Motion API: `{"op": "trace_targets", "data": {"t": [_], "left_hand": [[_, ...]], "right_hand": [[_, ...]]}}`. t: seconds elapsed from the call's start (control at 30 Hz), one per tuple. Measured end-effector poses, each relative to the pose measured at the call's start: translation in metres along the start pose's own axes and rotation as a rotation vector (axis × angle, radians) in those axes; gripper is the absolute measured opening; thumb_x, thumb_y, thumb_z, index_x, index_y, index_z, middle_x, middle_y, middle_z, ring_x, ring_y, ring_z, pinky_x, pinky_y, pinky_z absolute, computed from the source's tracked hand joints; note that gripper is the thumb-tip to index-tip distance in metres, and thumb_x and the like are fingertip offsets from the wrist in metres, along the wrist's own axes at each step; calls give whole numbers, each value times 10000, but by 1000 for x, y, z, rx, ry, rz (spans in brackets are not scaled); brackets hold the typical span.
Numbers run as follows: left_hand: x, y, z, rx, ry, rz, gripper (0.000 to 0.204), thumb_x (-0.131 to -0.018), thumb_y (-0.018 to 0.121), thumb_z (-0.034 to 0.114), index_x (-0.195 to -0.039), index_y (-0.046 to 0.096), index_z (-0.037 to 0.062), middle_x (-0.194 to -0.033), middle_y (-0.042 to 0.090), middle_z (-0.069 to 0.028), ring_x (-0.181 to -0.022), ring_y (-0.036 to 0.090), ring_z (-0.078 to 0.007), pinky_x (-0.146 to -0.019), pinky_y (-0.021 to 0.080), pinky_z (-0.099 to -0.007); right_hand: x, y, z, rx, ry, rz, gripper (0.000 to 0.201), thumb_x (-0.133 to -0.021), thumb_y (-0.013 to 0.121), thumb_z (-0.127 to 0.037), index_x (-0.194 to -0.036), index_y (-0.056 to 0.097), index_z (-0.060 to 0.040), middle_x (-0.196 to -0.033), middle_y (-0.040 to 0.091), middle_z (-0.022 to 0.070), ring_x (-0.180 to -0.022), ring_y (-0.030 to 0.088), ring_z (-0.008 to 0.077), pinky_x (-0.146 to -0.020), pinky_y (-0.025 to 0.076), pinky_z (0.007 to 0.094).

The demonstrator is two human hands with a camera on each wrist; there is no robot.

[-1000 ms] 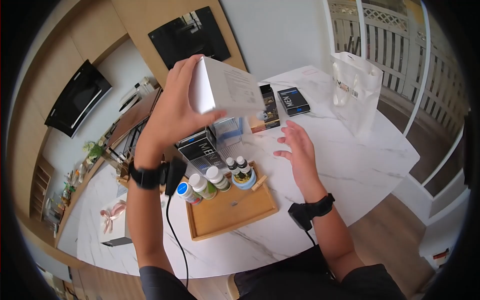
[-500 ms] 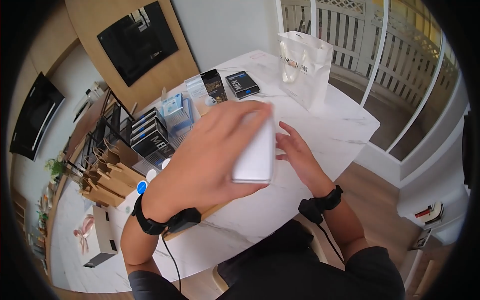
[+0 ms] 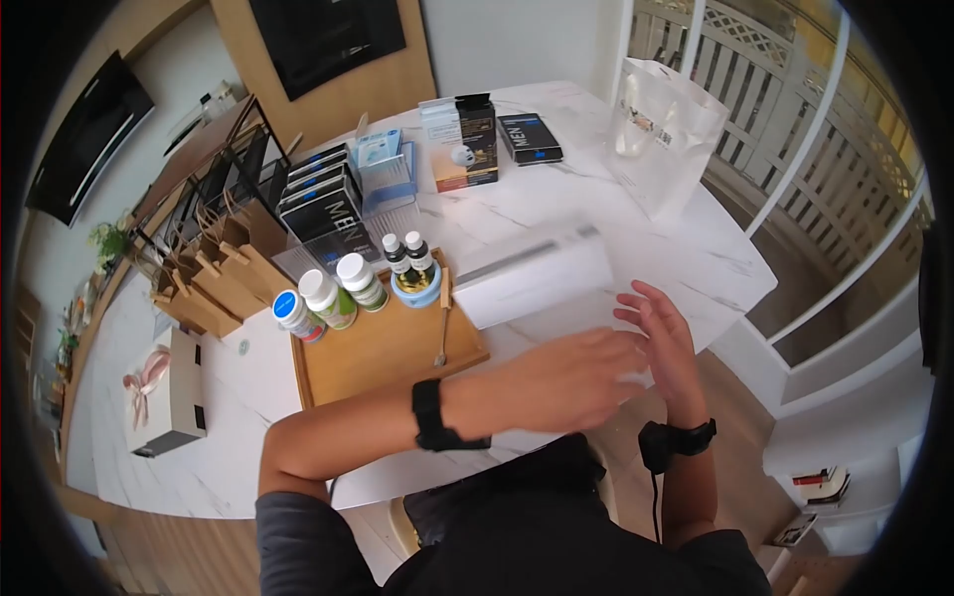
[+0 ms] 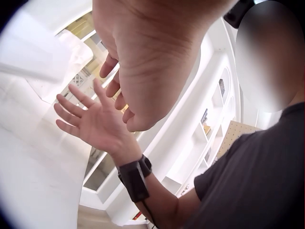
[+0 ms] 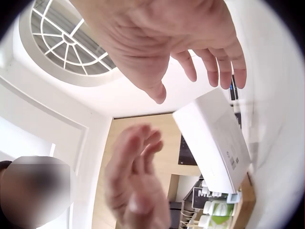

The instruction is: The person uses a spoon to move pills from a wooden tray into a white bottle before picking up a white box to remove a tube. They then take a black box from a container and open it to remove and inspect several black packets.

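White box [image 3: 537, 280] is showing up kinda blurry by the wooden tray [image 3: 383, 353], and neither hand is touching it. The left hand [image 3: 571, 382] is hovering, fingers loosely bent, near the right hand [image 3: 668, 343], which is holding its fingers spread.

One white box [image 3: 542, 278] is noted. On the wooden tray [image 3: 388, 353], one bottle with a blue-topped cap [image 3: 300, 320], two larger white-capped bottles [image 3: 363, 288] and two small dark bottles [image 3: 397, 260] (the latter pair in one blue bowl [image 3: 417, 292]) are counted. One ribboned box [image 3: 179, 402], one white bag [image 3: 666, 144] and two black screens [image 3: 89, 134] are recorded. Brown paper bags [image 3: 238, 260] cannot be counted reliably, being overlapped.
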State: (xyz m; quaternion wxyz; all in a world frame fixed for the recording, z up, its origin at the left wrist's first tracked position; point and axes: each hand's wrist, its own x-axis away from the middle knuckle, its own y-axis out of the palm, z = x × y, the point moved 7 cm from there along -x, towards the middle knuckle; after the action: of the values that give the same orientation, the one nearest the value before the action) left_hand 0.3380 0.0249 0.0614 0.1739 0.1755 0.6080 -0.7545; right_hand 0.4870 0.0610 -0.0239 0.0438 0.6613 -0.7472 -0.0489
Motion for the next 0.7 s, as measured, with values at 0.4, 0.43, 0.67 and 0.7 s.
{"op": "trace_targets", "data": {"t": [0.4,0.43,0.67,0.7], "left_hand": [[89,-40,-29,-221,-564,29,262,-869,643,251,-1029,650,44,-1009,631,-116,-954,617,-255,-824,470,-392],[98,-46,-45,-207,-719,61,248,-884,636,264,-971,665,34,-894,642,-130,-845,633,-286,-742,481,-397],[116,-26,-100,79,-1081,-12,360,-918,624,306,-773,657,-21,-621,595,-195,-592,586,-378,-557,449,-419],[116,-24,-102,81,-1074,-14,360,-918,624,306,-773,657,-21,-621,595,-195,-592,586,-378,-557,449,-419]], "right_hand": [[-30,-3,-9,495,-135,108,446,-854,721,-161,-1252,561,-37,-1028,618,86,-867,576,129,-687,484,261],[-29,-3,-10,499,-134,121,446,-854,721,-161,-1252,561,-37,-1028,618,86,-867,576,129,-687,484,261],[-38,-3,-17,699,-268,123,294,-857,718,-141,-1087,606,4,-741,598,83,-698,569,153,-617,487,284],[-38,-2,-16,723,-262,94,282,-861,716,-140,-1076,604,3,-729,589,82,-681,561,157,-622,485,287]]}}
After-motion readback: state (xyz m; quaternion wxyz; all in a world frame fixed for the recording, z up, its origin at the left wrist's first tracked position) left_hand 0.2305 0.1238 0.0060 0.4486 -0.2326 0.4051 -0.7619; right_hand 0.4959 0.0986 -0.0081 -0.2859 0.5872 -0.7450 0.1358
